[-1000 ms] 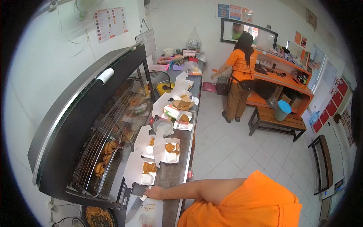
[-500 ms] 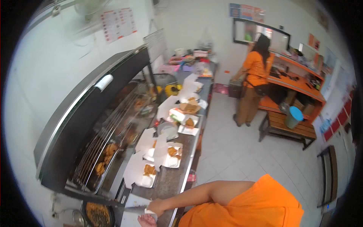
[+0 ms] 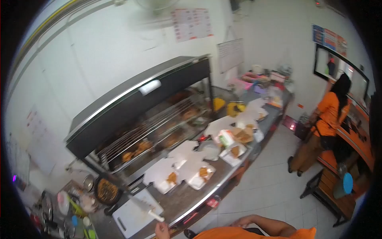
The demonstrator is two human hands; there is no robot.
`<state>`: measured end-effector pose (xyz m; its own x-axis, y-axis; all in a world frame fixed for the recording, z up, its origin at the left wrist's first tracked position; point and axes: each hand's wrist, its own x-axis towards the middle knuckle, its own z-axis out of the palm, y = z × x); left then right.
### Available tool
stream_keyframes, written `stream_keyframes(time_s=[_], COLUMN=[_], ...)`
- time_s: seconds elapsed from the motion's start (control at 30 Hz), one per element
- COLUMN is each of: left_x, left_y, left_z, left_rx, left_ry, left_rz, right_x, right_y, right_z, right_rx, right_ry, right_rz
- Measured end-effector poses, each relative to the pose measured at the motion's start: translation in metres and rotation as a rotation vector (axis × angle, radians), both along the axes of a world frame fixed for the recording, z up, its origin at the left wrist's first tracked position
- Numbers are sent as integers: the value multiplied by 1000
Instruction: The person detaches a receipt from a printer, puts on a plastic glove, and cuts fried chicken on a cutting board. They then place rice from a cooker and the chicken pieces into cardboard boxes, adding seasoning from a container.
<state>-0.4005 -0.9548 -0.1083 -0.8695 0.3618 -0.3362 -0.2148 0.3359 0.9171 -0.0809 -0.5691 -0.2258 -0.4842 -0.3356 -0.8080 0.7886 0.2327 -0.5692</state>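
Note:
My left hand (image 3: 162, 230) is at the bottom edge, just below the pale handle of a broad knife (image 3: 156, 216); its fingers look loosely apart and hold nothing visible. The knife lies across a white cutting board (image 3: 133, 215), blade toward the back. My right hand (image 3: 243, 221) is by the front of my orange shirt, its fingers blurred and partly hidden. Open white boxes with fried pieces, such as one box (image 3: 195, 183) and another (image 3: 166, 187), stand on the counter beyond the board.
A glass warming cabinet (image 3: 139, 103) with fried food stands behind the counter. A dark pan (image 3: 107, 191) and utensils are at the left. A person in an orange shirt (image 3: 328, 113) stands at the right by orange shelves. A bench (image 3: 328, 189) holds a blue-topped bin.
The view has swung left. My right hand has left the board and drawn back to my body. The knife now lies uncovered on the board, and my left hand is beside its handle.

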Motion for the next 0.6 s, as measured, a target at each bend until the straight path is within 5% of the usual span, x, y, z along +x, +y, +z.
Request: stream_keyframes(time_s=[0.23,0.43,0.53,0.57,0.6], left_x=[61,84,88,89,89], left_y=[203,268,287,293,298], left_z=[59,74,78,79,79], left_rx=[-33,-100,-124,-130,-139], left_ry=[-260,-307,-322,-326,-334], left_rz=[-521,-734,-815,-841,-864], right_x=[181,158,110,111,114], right_y=[3,32,41,34,26], right_z=[-78,-94,-110,-104,-80], right_rx=[205,288,450,458,175], right_ry=[-264,-1,385,385,281], right_rz=[219,320,786,773,46])
